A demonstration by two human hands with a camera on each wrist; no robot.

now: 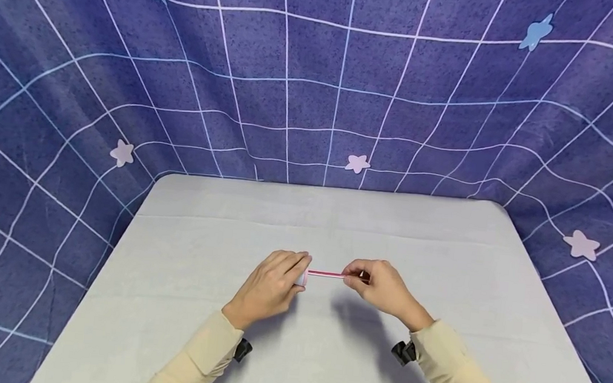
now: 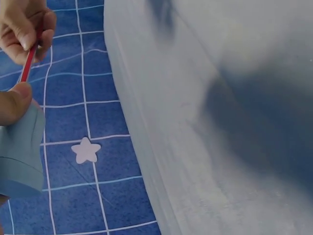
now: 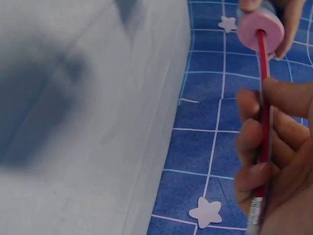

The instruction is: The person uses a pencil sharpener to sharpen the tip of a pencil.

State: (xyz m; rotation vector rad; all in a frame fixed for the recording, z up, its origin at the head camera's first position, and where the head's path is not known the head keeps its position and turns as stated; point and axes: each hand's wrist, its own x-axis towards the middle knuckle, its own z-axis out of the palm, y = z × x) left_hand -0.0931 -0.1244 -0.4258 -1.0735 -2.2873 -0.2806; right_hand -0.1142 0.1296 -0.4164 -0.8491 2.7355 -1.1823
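My left hand (image 1: 271, 283) grips a light blue, cup-shaped pencil sharpener (image 2: 22, 152) over the middle of the table. The sharpener has a round pink end (image 3: 273, 36) with a hole, turned toward my right hand (image 1: 382, 288). A red pencil (image 1: 325, 273) runs level from that hole across to my right hand, where thumb and fingers pinch it. In the right wrist view the pencil (image 3: 264, 134) passes along the curled fingers. Its whitish, printed tail end (image 3: 254, 215) shows below them. The tip is hidden inside the sharpener.
Both hands are above a table with a pale grey-white cover (image 1: 217, 208). A blue curtain (image 1: 314, 107) with a white grid and star shapes stands behind and along both sides. Dark wrist mounts (image 1: 404, 352) sit below the cuffs, and the arms cast shadows on the cover.
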